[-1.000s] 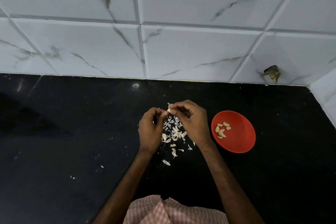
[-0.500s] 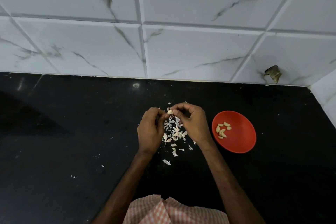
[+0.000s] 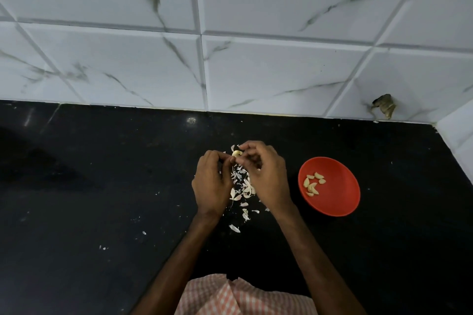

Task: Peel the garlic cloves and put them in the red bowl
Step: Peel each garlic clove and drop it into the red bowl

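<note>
Obs: my left hand (image 3: 211, 184) and right hand (image 3: 266, 176) meet above the black counter (image 3: 102, 212). The garlic clove (image 3: 236, 153) is pinched between the fingertips of both. Left fingers are curled, with thumb and forefinger holding the clove from the left. The right thumb and forefinger grip it from the right, and the other right fingers are loosely fanned.

Change: a second ago the clove showed only as a small pale spot between tighter fingertips. Now more of its yellowish body is exposed, and my right fingers are spread wider than before. Both hands sit at nearly the same spot over the counter as they did then.

The heap of skins (image 3: 242, 184) lies under and between my hands, with a few flakes scattered toward me. I cannot tell whether a new flake has dropped.

Red bowl (image 3: 337, 202): well to the right of my right hand, in the same place as before. The peeled cloves (image 3: 313, 184) in it sit in the same small cluster, and the count looks unchanged.

Reading: this clove is likely near bare, though skin on its hidden side cannot be ruled out. It is not yet in the bowl. Next, as I judge it, I strip any remnant and carry the clove right with my right hand.
</note>
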Tool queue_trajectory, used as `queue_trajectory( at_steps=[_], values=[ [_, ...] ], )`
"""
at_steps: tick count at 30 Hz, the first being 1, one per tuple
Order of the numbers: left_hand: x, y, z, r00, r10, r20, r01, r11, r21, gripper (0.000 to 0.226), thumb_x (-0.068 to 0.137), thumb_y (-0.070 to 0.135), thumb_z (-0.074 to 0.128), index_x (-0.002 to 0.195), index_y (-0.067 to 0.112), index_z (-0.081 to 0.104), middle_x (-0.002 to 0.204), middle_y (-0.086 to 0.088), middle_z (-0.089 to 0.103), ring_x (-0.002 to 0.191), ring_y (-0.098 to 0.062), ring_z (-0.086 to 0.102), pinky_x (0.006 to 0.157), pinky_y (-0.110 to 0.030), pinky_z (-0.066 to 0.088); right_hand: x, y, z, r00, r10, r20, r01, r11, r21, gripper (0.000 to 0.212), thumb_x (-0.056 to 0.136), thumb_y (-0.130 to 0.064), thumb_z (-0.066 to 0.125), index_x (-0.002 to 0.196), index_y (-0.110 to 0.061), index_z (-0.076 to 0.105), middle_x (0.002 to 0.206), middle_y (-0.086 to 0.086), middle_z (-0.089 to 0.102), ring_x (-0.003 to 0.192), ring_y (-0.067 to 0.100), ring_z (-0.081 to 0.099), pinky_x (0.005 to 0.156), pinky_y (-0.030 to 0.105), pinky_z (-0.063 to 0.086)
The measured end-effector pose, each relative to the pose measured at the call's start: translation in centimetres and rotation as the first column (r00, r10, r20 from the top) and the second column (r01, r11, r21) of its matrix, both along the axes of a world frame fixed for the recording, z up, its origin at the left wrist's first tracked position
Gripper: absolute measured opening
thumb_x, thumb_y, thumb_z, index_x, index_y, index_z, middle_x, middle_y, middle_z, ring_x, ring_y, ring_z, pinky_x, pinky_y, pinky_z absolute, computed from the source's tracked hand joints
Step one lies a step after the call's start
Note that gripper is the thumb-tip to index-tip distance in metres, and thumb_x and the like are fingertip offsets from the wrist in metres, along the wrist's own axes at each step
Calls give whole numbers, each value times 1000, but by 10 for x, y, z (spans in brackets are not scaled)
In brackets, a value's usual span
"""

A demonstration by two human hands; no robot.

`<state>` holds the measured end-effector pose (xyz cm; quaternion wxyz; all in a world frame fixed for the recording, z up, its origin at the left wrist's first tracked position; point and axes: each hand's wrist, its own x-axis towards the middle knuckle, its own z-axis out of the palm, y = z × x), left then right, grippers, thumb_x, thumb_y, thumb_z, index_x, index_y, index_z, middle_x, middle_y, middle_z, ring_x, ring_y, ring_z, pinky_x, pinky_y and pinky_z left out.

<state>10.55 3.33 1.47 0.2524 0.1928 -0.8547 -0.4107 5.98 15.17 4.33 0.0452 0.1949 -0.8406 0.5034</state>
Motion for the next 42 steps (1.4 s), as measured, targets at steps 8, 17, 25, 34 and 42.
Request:
queue_trajectory(
  at_steps=[8, 17, 25, 34, 42],
  values=[
    [0, 0, -4, 983, -154, -97, 159, 986, 48, 15, 97, 18, 67, 87, 26, 59, 83, 13, 59, 76, -9, 53, 62, -31, 44, -14, 8, -6, 993, 13, 120, 6, 988, -157, 9, 93, -8, 70, 98, -10, 77, 93, -6, 75, 90, 9, 71, 80, 22, 56],
    [-3, 1, -10, 983, -155, -102, 181, 927, 328, 13, 96, 11, 65, 85, 17, 63, 81, 5, 63, 74, -10, 58, 68, -36, 48, 0, -7, -13, 979, -177, -99, 176, 984, -18, 8, 91, -7, 72, 93, -13, 76, 91, -9, 73, 91, 8, 61, 79, 23, 50],
    [1, -2, -8, 966, -203, -156, 257, 773, 580, 11, 99, 10, 61, 90, 5, 64, 86, -13, 64, 79, -24, 56, 75, -32, 48, -3, -11, -16, 864, -43, 502, 292, 855, -429, 14, 92, 2, 68, 94, -10, 75, 88, 6, 76, 82, 17, 74, 73, 27, 60],
    [-7, -22, -58, 978, -86, 189, 4, 918, 395, 8, 98, 32, 64, 100, 25, 67, 99, 10, 70, 90, -8, 66, 84, -43, 56, -8, 9, -24, 752, 169, 637, 305, 768, -564, 26, 92, 6, 64, 104, -15, 74, 96, -3, 74, 87, 3, 68, 74, 22, 57],
    [-4, -37, -80, 848, -83, 524, 180, 974, -137, 22, 99, 41, 61, 96, 20, 64, 100, 5, 61, 95, -17, 61, 72, -34, 43, -9, 21, -35, 779, 71, 623, 321, 809, -493, 17, 91, 4, 68, 94, -13, 74, 85, -2, 75, 83, 11, 68, 72, 25, 60]
  ],
)
